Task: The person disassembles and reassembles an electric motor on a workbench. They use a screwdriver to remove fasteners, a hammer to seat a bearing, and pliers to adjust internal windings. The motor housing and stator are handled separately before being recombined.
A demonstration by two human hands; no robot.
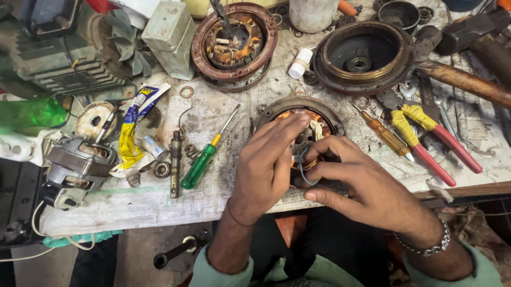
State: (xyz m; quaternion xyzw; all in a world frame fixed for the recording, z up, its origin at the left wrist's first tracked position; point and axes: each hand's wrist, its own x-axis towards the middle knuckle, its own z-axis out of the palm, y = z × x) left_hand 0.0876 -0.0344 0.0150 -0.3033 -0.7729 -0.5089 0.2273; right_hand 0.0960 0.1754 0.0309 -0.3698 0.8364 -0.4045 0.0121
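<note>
Sleeves: green cuffs at the bottom edge of the frame, forearms rising to the centre.
Right hand [361, 185]: lower centre-right, bracelet on the wrist; fingers pinched shut on a thin blue wire [303, 167], thumb lying flat below it.
Blue wire: small loop between both hands, just over the near rim of the motor stator [280, 107].
Left hand [269, 161]: centre of the frame, thread band on the wrist; fingertips bent down into the stator's middle, closed around something small, possibly the wire's other end, hidden by the knuckles.
Motor stator: round rusty ring with copper windings, flat on the workbench [149, 202], centre of the frame, partly covered by both hands.
Left of the hands: green-handled screwdriver [200, 164] lying slanted, well apart from the left hand; beyond it a yellow and blue tube [131, 129] and a small motor core [76, 164].
Right of the hands: amber-handled screwdriver [385, 133] and red-handled pliers [433, 142] with yellow tape, near the stator's right side.
Upper centre: second rusty stator [234, 42] with a shaft standing in it.
Upper right: dark round end cover [362, 56] with a bearing at its middle, beside a white roll [300, 63].
Upper left: finned grey motor body [58, 60].
</note>
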